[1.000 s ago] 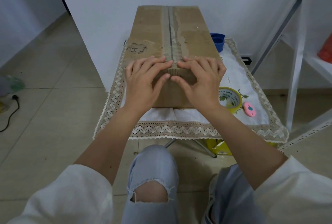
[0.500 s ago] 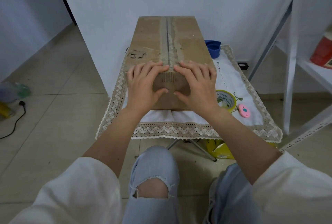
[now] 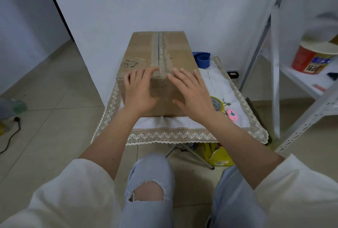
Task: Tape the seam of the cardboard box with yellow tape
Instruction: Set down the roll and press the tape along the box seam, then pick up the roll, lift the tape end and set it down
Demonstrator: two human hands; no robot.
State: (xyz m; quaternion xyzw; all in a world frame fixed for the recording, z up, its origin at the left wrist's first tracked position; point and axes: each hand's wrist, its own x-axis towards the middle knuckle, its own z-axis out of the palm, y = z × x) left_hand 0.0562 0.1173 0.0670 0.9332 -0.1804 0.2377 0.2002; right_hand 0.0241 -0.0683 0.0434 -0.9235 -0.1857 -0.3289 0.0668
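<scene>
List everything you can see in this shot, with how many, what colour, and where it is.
cardboard box: one, brown, on the table, seam running away from the camera
tablecloth: one, white with beige lace edge, over the small table
yellow tape roll: one, right of the box
pink cutter: one, beside the tape roll
blue object: one, behind the box's right side
red tub: one, on the white shelf at right
black cable: one, on the floor at left
left hand: flat on the box's near end
right hand: open, over the box's near end
</scene>
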